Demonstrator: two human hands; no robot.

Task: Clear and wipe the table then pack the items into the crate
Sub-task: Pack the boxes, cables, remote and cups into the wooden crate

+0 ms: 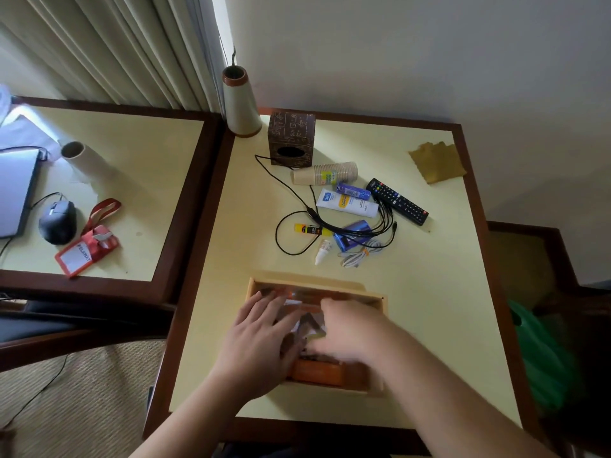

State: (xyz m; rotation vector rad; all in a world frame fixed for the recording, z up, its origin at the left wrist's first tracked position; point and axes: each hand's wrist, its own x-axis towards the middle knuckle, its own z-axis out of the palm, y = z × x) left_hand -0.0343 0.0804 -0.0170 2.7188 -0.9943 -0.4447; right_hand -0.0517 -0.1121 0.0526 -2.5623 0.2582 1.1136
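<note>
Hands meet over the crate (254, 289), a shallow wooden box at the near side of the cream-topped table (429, 309). The left hand (261, 328) lies with fingers stretched out and spread across the crate's left half, palm down on the blurred contents. The right hand (347, 328) reaches into the crate's right half; motion blur hides its fingers, so whether it grips anything cannot be told. Orange packaging (314, 371) shows at the crate's near edge, under the wrists.

Beyond the crate, toward the wall, the loose items lie in a cluster: a glue stick (308, 229), a small white dropper bottle (323, 251), a blue packet (352, 234), a coiled white cable (357, 256), and a black cable (287, 223) looping through them. Farther from the crate come a white tube (347, 203), a small blue tube (353, 190), a black remote (396, 201), and a stack of paper cups (325, 173) on its side. A brown tissue box (291, 138) stands behind the cups, a tall cream vase (239, 104) at the corner beyond it. A folded tan cloth (437, 161) lies well to the crate's far right.
</note>
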